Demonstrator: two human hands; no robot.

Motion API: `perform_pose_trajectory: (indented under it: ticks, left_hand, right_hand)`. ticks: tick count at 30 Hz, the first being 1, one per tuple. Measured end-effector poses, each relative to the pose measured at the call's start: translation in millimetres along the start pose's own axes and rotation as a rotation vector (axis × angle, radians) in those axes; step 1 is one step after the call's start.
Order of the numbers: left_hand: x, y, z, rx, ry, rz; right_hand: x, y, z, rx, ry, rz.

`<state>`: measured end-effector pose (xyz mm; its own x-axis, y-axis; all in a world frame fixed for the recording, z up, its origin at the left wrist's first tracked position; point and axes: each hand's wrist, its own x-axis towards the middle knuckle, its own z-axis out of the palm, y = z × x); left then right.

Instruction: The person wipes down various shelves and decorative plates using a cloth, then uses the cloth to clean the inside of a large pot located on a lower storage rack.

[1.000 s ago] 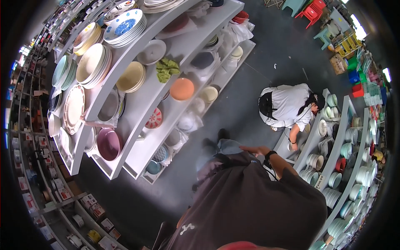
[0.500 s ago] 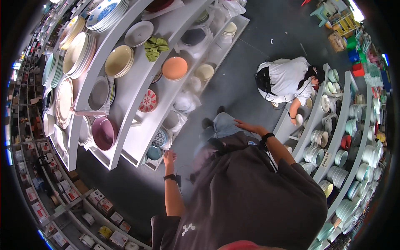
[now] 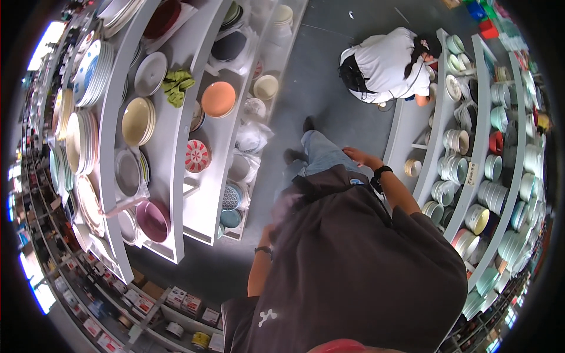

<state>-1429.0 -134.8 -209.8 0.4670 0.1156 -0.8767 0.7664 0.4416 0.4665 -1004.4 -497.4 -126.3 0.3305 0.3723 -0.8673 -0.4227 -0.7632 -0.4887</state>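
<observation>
My right hand (image 3: 360, 157) rests by the thigh of my jeans (image 3: 327, 152), its fingers stretched out and nothing in it. My left hand (image 3: 266, 236) hangs beside my dark shirt (image 3: 353, 259); its fingers are hidden or blurred. Nearest to the left hand are a teal bowl (image 3: 231, 219) and a blue patterned bowl (image 3: 231, 197) on the low shelf. Higher on the same rack sit a purple bowl (image 3: 153, 220), a red-and-white patterned bowl (image 3: 197, 156) and an orange plate (image 3: 219, 99).
A green cloth (image 3: 178, 87) lies on the left rack beside a grey-white plate (image 3: 150, 73). Ahead on the right, a person in a white top (image 3: 385, 62) bends toward the right rack (image 3: 428, 147), which holds stacked bowls. Behind on the left, shelves carry boxes (image 3: 191, 303). Grey floor (image 3: 329, 35) runs between the racks.
My view has swung, and the left rack appears further left. My left hand has drawn in toward my body. The other person's reaching arm has pulled back from the lower shelf.
</observation>
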Motion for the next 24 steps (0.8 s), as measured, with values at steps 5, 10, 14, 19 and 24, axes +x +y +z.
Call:
perform_pose_trajectory:
  ticks: [5,10,14,19,24]
  left_hand:
    - [40,56,-24,1.120,0.022,0.465]
    - [29,175,15,0.295,0.119,0.196]
    - [45,245,39,0.268,0.119,0.242]
    - [50,291,59,0.395,0.159,0.217]
    - [51,304,67,0.650,0.077,0.428]
  right_hand:
    - [27,74,2,0.085,0.122,0.179]
    - [40,76,-11,0.021,0.143,0.270]
    - [56,55,-39,0.102,0.094,0.236]
    - [96,20,-74,0.193,0.176,0.076]
    - [153,6,-109,0.161,0.239,-0.043]
